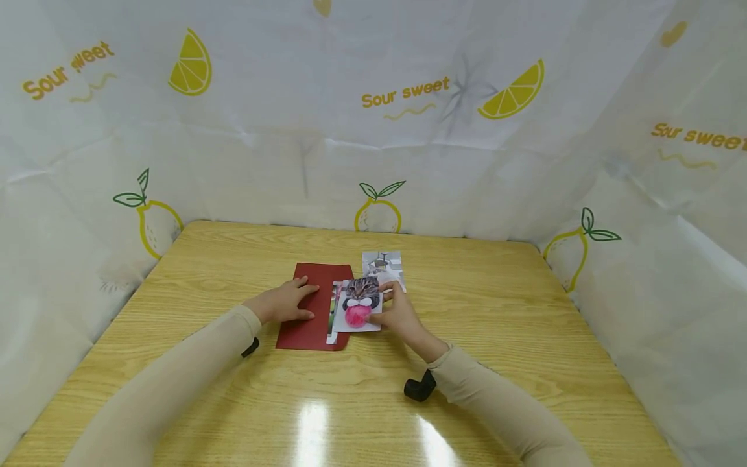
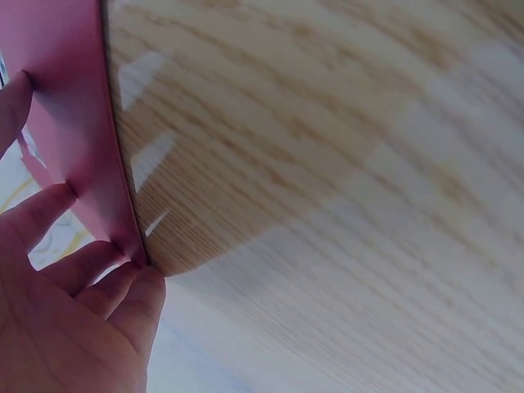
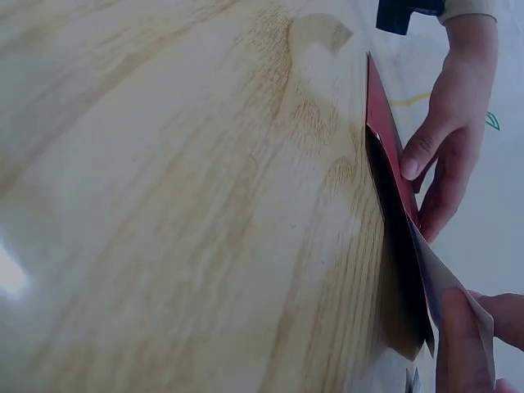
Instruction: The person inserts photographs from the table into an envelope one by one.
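A red envelope (image 1: 299, 334) lies flat on the wooden table, its flap side toward the right. My left hand (image 1: 286, 302) rests on its left half with fingers spread; the left wrist view has the fingertips on the red paper (image 2: 78, 123). My right hand (image 1: 406, 321) pinches a card with a cat and a pink ball (image 1: 357, 316) by its right edge, over the envelope's right side. In the right wrist view that card (image 3: 438, 266) tilts up between thumb and fingers. Another picture card (image 1: 332, 338) shows partly beneath it, on the envelope.
A grey and white picture card (image 1: 382, 261) lies behind my right hand on the table (image 1: 478, 298). White cloth (image 1: 280, 162) printed with lemons surrounds the table's back and sides. Black wrist-camera mounts (image 1: 419, 387) hang under both forearms.
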Motion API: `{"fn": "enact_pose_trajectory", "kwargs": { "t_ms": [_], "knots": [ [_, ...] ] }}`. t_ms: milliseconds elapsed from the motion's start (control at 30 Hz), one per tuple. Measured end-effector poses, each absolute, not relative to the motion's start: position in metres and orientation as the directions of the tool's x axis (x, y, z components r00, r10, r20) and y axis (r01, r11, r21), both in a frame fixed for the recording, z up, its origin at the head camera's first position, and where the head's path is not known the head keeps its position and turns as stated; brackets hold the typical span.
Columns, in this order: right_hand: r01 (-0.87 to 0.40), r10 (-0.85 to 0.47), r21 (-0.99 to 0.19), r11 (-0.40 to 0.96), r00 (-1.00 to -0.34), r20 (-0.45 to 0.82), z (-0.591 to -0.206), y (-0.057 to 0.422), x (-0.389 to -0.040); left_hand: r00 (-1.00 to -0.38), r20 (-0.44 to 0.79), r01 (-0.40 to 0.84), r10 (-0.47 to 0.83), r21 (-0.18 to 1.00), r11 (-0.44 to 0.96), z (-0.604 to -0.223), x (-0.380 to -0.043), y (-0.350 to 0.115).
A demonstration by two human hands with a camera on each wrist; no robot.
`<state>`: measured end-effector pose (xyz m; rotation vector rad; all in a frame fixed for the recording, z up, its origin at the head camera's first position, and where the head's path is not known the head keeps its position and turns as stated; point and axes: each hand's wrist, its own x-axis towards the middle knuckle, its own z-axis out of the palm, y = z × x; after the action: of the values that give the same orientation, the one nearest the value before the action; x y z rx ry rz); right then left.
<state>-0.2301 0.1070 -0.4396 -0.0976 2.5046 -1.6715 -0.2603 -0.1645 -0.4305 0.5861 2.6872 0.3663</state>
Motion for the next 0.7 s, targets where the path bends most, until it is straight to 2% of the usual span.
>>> {"fn": "enact_pose_trajectory", "kwargs": {
  "t_ms": [700],
  "knots": [
    [0.012,-0.151,-0.899,0.438,-0.985,-0.086,-0.4408,0.1014,-0.2273,-0.845,-0.295,0.353,0.446,0.318,0.880,-0.4300,-0.2607,-0.1628]
  ]
}}
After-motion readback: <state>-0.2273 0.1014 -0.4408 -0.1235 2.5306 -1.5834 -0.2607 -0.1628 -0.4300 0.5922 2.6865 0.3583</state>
